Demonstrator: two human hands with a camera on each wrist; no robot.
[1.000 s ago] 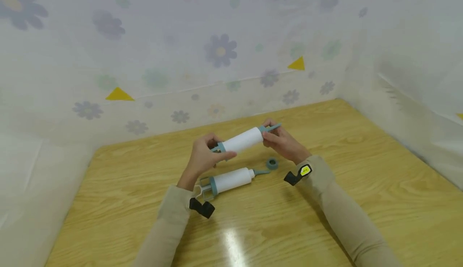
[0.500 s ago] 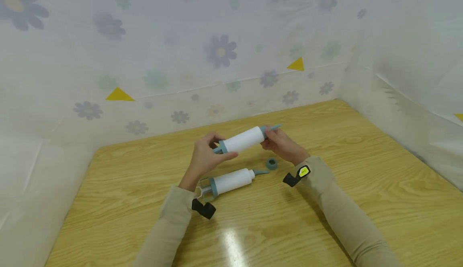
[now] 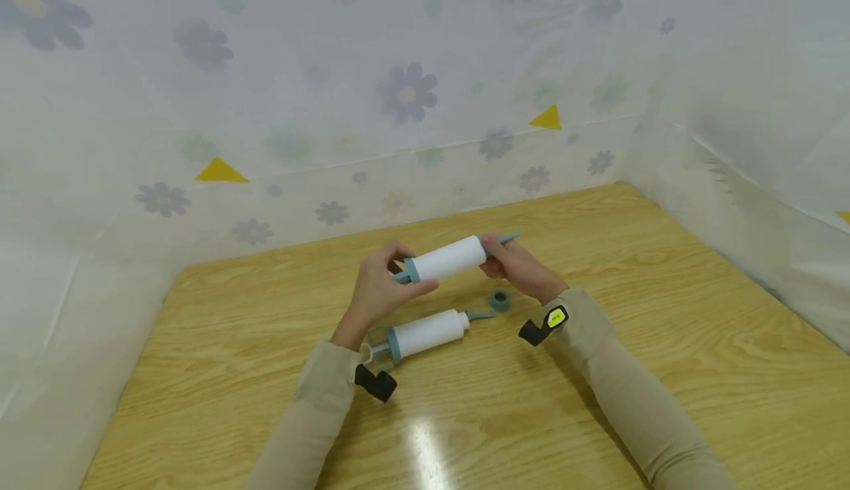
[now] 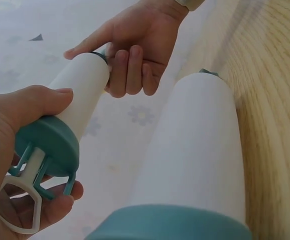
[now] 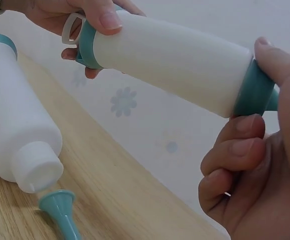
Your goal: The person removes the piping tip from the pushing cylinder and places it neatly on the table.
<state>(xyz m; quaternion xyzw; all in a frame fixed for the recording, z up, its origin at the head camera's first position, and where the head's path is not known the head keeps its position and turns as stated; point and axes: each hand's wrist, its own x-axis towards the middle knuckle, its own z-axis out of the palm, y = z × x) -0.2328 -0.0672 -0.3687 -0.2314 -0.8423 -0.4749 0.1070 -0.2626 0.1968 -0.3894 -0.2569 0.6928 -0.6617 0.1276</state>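
Between both hands, above the table, is a white-barrelled syringe with teal ends, tilted up to the right. My left hand grips its plunger end, thumb on the barrel near the teal cap; a white ring handle shows in the left wrist view. At the other end my right hand pinches the teal collar between thumb and fingers, the thin nozzle sticking out beyond. A second syringe lies on the table below, its white neck bare.
A loose teal nozzle lies just off the second syringe's neck. Beside it rests a teal ring. The wooden table meets a flower-patterned sheet at the back and plain white sheeting on the right.
My right thumb has shifted from the barrel's end onto the teal collar, the fingers now curled beneath it. The held syringe has dipped slightly at its nozzle end. The things on the table stay put.
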